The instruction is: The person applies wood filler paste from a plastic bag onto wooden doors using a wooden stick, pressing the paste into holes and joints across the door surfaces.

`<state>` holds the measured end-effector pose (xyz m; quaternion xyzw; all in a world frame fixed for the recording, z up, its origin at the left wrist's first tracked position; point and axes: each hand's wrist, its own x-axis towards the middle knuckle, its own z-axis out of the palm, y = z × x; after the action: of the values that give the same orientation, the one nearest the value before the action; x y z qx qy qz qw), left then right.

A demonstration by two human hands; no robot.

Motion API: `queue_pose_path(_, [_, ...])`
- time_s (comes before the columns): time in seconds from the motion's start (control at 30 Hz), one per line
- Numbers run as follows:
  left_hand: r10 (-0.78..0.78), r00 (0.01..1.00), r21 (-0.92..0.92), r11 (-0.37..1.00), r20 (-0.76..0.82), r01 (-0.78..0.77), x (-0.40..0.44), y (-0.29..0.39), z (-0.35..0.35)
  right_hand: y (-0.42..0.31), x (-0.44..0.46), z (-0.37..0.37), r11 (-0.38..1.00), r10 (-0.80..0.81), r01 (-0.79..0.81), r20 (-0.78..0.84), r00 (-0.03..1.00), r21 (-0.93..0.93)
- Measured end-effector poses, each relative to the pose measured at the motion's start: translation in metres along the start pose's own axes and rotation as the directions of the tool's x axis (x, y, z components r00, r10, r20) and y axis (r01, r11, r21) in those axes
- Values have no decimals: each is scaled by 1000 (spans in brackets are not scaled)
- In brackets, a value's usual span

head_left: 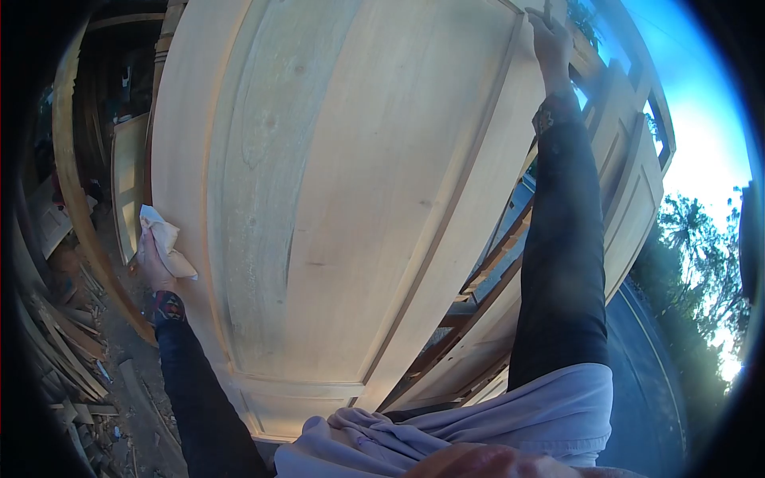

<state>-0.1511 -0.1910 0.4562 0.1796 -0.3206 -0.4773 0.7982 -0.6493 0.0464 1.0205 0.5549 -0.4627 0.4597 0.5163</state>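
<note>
A large pale wooden panel door [374, 183] stands upright and fills the middle of the head view. At its left edge is my left hand [155, 259], with the fingers closed on a crumpled whitish cloth or paper [166, 243] that lies against the door's surface. My right arm stretches up to the door's upper right edge, where my right hand [548, 36] is closed around the edge or something thin there. The fingertips of that hand are small and partly blurred.
More panel doors [637, 191] and wooden frames lean behind on the right. Beyond them are a paved road [645, 358] and trees [693, 247]. On the left are a curved-looking wooden post [70, 175], a smaller panel [130, 187] and scrap wood [68, 342] on the ground.
</note>
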Motion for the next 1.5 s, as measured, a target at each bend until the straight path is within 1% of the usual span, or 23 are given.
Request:
queue_pose_path(0.03, [13, 1000, 20, 1000, -4, -13, -5, 7, 7, -5, -1, -3, 976, 127, -138, 69, 989, 171])
queue_pose_path(0.07, [26, 1000, 40, 999, -8, -25, -9, 12, 12, -9, -5, -9, 904, 239, -280, 160, 958, 323])
queue_pose_path(0.1, [30, 999, 26, 999, -16, -30, -10, 14, 14, -10, -8, -15, 790, 330, -419, 265, 906, 448])
queue_pose_path(0.2, [29, 1000, 2, 1000, -9, -29, -8, 9, 13, -31, -13, -29, 770, 405, -513, 331, 852, 379])
queue_pose_path(0.3, [9, 1000, 16, 1000, 14, -9, 2, -3, -3, -18, -1, -34, 735, 507, -625, 400, 764, 263])
queue_pose_path(0.4, [9, 1000, 26, 1000, -8, -9, 0, 0, 0, -13, 6, -37, 810, 480, -557, 341, 809, 182])
queue_pose_path(0.47, [24, 1000, 49, 998, -7, -24, -2, 3, 3, 44, 33, -30, 887, 348, -432, 374, 859, 165])
queue_pose_path(0.5, [14, 1000, 59, 998, -14, -13, -2, 2, 2, 42, 34, -30, 917, 282, -366, 393, 875, 159])
queue_pose_path(0.57, [-6, 1000, 79, 997, -27, 9, 1, 0, -2, 37, 33, -35, 993, 118, -114, 349, 930, -32])
queue_pose_path(0.6, [-7, 1000, 99, 995, -20, 9, 1, -1, -4, 22, 28, -38, 991, 29, 16, 341, 940, -130])
queue_pose_path(0.7, [-13, 1000, 126, 992, -11, 14, 2, 1, -4, 0, 16, -36, 994, 7, 35, 402, 916, -99])
queue_pose_path(0.8, [-10, 1000, 113, 993, -16, 12, -2, 5, 0, -31, 11, -37, 906, -38, 195, 386, 922, -376])
queue_pose_path(0.83, [-1, 1000, 122, 993, -7, 2, -3, 8, 2, -34, 17, -36, 843, -182, 333, 359, 915, -421])
queue_pose_path(0.9, [38, 999, 112, 993, -17, -35, -8, 14, 11, -36, 29, -32, 650, -456, 558, 323, 829, -516])
queue_pose_path(0.97, [94, 994, 77, 993, -57, -90, -14, 19, 24, -37, 40, -27, 590, -445, 579, 371, 815, -563])
queue_pose_path(1.0, [71, 997, 90, 994, -34, -68, -11, 16, 19, -37, 42, -27, 558, -438, 589, 396, 807, -584])
queue_pose_path(1.1, [37, 999, 139, 990, -2, -37, -7, 12, 8, -36, 38, -26, 535, -602, 666, 318, 732, -520])
queue_pose_path(1.2, [55, 998, 178, 983, -36, -48, -10, 16, 14, -8, 34, -33, 307, -548, 716, 499, 672, -627])
queue_pose_path(1.3, [51, 997, 163, 986, -53, -41, -8, 13, 11, -4, 12, -41, 439, -711, 770, 345, 613, -463])
queue_pose_path(1.33, [70, 996, 174, 983, -46, -61, -7, 12, 10, -3, 14, -41, 432, -693, 769, 373, 618, -471])
queue_pose_path(1.4, [64, 997, 154, 987, -46, -56, -8, 12, 11, -5, 15, -45, 422, -644, 763, 431, 632, -490])
queue_pose_path(1.47, [18, 998, 85, 996, -65, -13, -10, 15, 16, -12, 16, -47, 450, -453, 705, 540, 709, -548])
queue_pose_path(1.5, [27, 998, 121, 992, -55, -20, -8, 13, 13, -18, 18, -48, 456, -351, 677, 582, 733, -578])
